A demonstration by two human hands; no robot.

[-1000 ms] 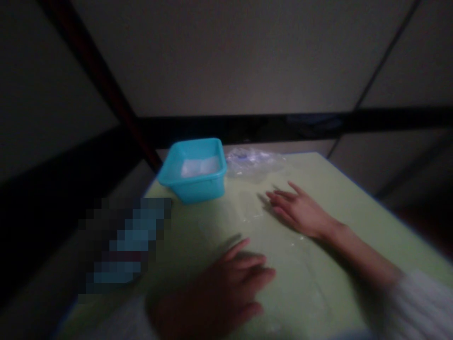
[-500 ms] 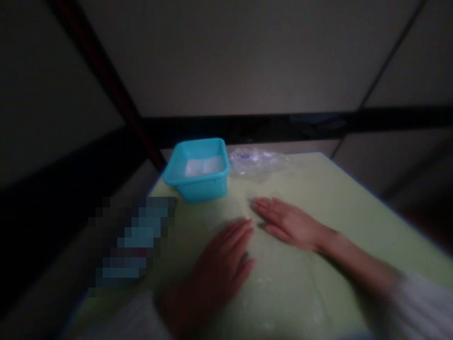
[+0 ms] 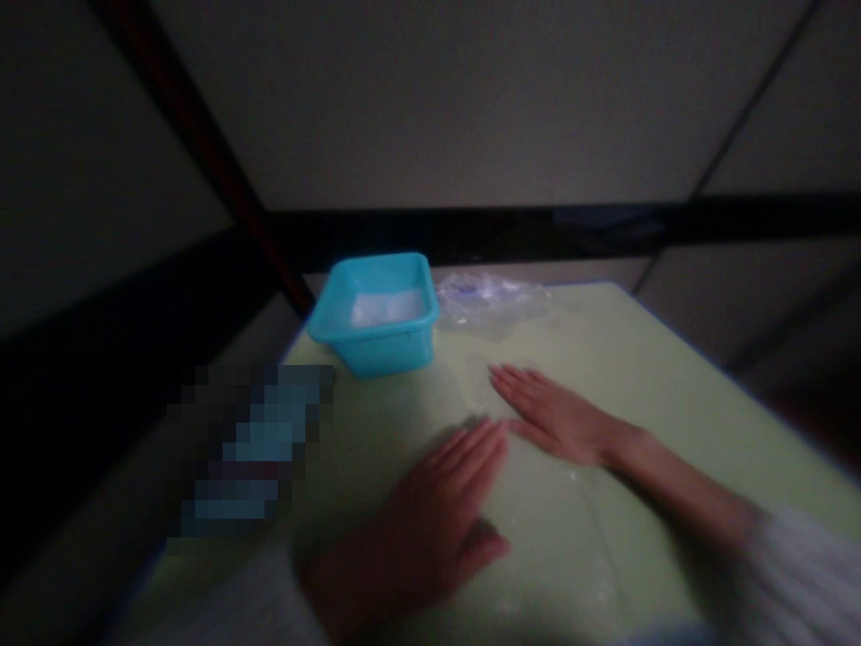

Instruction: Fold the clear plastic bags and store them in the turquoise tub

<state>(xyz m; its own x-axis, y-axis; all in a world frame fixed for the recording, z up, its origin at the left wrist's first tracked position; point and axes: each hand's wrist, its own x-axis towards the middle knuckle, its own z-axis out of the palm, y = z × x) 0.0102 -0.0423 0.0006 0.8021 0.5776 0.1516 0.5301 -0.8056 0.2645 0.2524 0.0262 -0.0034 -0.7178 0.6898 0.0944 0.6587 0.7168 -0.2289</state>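
Observation:
A thin clear plastic sheet or bag (image 3: 552, 538) lies flat on the yellow-green table (image 3: 659, 359), with faint edges and glints. My left hand (image 3: 444, 511) rests palm down over it, fingers stretched out and thumb apart. Farther forward and to the right, my right hand (image 3: 552, 413) lies flat, fingers extended, near the sheet's upper part. Neither hand grips anything. The fingertips of my left hand come close to my right thumb; whether they touch I cannot tell.
A turquoise plastic basin (image 3: 383, 345) with white, flat contents stands at the back left. Beside it lies a crumpled clear plastic bag (image 3: 491, 301). A pixelated bluish object (image 3: 262, 449) sits at the table's left edge. A wall with a dark band stands behind.
My left hand has slid a little to the right, its thumb now farther from the fingers. My right hand has shifted slightly, its fingers more spread. The view has tilted a little.

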